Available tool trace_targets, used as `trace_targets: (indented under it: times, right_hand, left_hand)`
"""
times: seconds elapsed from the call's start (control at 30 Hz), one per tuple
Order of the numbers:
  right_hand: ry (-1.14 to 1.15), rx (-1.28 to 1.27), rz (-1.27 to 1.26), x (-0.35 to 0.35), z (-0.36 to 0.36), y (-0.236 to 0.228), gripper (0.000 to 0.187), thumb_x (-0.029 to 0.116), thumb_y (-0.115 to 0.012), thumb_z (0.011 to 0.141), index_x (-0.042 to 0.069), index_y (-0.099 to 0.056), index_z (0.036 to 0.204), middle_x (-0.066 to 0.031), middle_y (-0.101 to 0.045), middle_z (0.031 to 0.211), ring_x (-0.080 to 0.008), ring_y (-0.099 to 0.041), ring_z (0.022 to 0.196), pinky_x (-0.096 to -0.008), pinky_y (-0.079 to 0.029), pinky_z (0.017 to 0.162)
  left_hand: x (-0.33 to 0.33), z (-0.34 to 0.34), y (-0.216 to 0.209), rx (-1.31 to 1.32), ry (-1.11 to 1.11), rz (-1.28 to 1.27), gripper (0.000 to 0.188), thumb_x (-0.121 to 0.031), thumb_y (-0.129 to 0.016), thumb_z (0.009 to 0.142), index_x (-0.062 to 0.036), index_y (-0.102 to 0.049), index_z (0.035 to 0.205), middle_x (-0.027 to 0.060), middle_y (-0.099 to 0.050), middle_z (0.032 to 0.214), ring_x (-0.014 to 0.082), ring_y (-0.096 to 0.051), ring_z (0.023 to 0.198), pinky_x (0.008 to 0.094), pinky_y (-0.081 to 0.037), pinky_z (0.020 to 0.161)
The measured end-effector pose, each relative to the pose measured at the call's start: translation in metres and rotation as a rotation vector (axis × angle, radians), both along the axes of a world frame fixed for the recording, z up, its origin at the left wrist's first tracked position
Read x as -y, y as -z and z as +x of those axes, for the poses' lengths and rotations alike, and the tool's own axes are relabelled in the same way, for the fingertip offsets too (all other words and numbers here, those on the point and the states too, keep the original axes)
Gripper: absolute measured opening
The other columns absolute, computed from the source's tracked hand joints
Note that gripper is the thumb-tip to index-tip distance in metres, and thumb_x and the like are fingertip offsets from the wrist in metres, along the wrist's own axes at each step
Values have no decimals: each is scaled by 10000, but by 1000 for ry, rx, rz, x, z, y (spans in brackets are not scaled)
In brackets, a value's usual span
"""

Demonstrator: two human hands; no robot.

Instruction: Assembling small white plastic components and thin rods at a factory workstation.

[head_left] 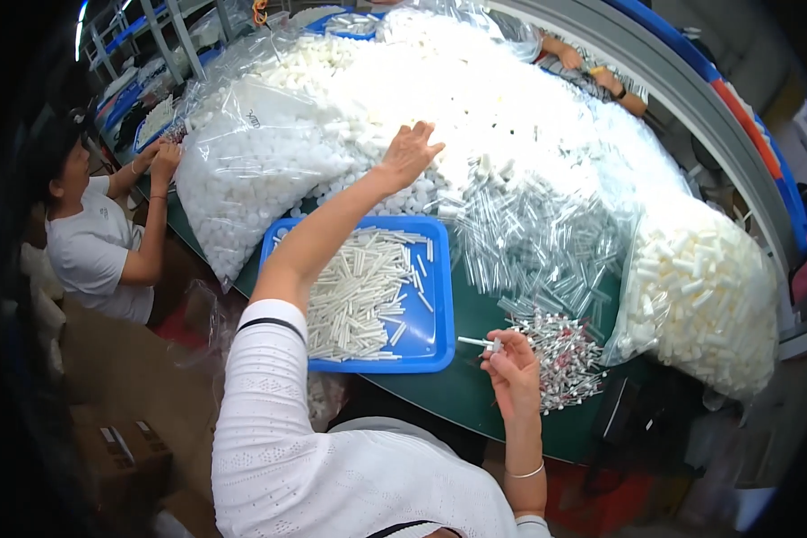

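Gripping white stick [472, 342] with right hand [514, 366], holding left hand [411, 154] open over white pile [484, 90]; could scatter pile by brushing.

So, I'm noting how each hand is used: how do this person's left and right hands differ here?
The left hand is stretched out over the white heap; the right hand is nearer the body. The right hand pinches a slim white piece; I can't tell whether the left holds anything. The right wrist wears a bangle; the left shows none. Both are ungloved.
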State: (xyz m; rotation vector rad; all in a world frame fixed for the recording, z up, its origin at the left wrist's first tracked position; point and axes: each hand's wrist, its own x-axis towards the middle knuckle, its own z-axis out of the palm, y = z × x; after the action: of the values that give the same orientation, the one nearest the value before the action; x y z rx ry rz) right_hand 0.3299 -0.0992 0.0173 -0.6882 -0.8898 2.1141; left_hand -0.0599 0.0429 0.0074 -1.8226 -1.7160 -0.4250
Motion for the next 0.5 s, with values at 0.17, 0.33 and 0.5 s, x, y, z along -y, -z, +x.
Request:
trace_targets:
  times: [0.17,0.33,0.5]
  right_hand:
    - [-55,96,99,7,2,5,234,-41,-565,873,18,-555,1099,-99,-620,994,-131,-624,754,-235,-543,650]
    - [41,158,206,2,20,11,155,32,-568,912,-3,-596,1060,-99,-634,977,-114,-610,683,-226,-530,568]
    - [51,-49,241,5,8,-2,200,130,-571,938,12,-574,1099,-202,-549,1226,-106,-604,660,-216,-525,550]
  left_hand:
    - [-3,-10,19,-72,-48,-98,129,-115,-554,778,-79,-647,861,159,-552,1170,275,-460,1205,427,-381,956]
    - [71,52,-25,530,66,-158,193,-229,-559,869,-45,-561,814,168,-606,724,359,-615,712,459,-477,631]
    - [211,181,-48,1187,532,-537,274,-312,-538,940,-61,-627,1008,159,-617,728,312,-622,677,396,-470,610]
